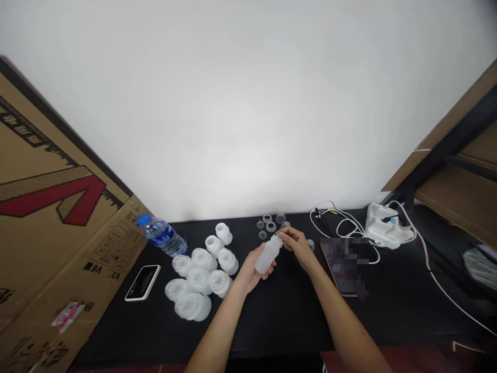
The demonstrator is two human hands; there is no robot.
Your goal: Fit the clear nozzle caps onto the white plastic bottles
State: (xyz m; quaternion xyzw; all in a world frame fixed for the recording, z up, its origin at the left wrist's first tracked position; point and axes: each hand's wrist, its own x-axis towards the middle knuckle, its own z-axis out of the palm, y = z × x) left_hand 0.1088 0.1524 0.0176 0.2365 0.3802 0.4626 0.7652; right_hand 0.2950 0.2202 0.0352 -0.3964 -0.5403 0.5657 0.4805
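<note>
My left hand (252, 269) is wrapped round the body of a white translucent bottle (267, 255), which is tilted with its neck up to the right. The fingers of my right hand (297, 246) are pinched at the bottle's mouth; whatever small part they hold is too hidden to name. Just beyond my hands lie several clear rings and small nipple-shaped pieces (271, 227). To the left stand several white bottles with clear domed tops (199, 280). Behind them, two bottles (223, 233) have open necks.
A water bottle (163, 235) and a white-framed device (143, 283) are on the left, beside a large cardboard box (50, 207). On the right of the black table (287, 321) lie a phone (344, 269), white cables (345, 220) and a power strip (384, 226).
</note>
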